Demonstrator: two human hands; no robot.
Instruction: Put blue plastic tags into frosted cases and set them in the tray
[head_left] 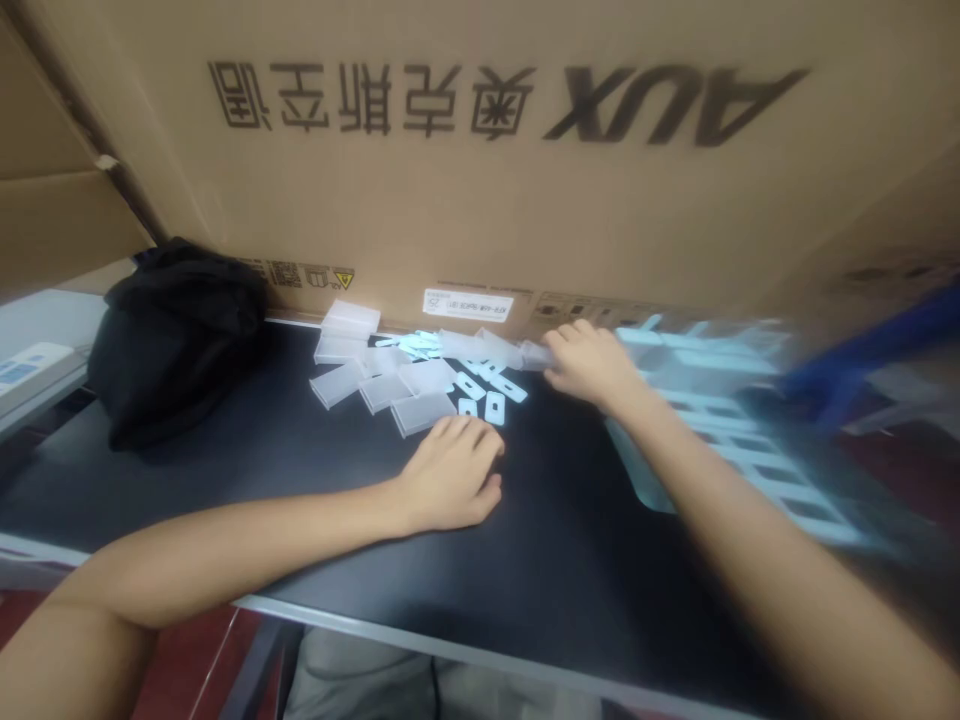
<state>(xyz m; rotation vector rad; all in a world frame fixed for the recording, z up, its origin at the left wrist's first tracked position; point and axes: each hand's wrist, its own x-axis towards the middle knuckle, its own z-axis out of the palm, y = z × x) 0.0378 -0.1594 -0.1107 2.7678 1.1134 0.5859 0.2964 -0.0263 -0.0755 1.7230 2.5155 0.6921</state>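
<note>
My left hand [454,475] rests on the black tabletop, fingers loosely curled and the thumb apart, with nothing visible in it. Just beyond its knuckles lie small pale-blue plates with a hole [495,408]. My right hand [589,362] is farther back on the right, its fingers closed at the end of a small translucent plastic case [534,354]; its fingertips are partly hidden. Several flat translucent cases [424,412] lie in a loose pile left of centre. Between the piles, more pale-blue pieces [420,345] are heaped together.
A large cardboard box [480,210] with upside-down print stands behind the table [322,540]. A black cloth bag [176,345] sits at the left, near a white device [34,375]. Pale-blue slotted trays [739,440], blurred, stand at the right, partly behind my right forearm.
</note>
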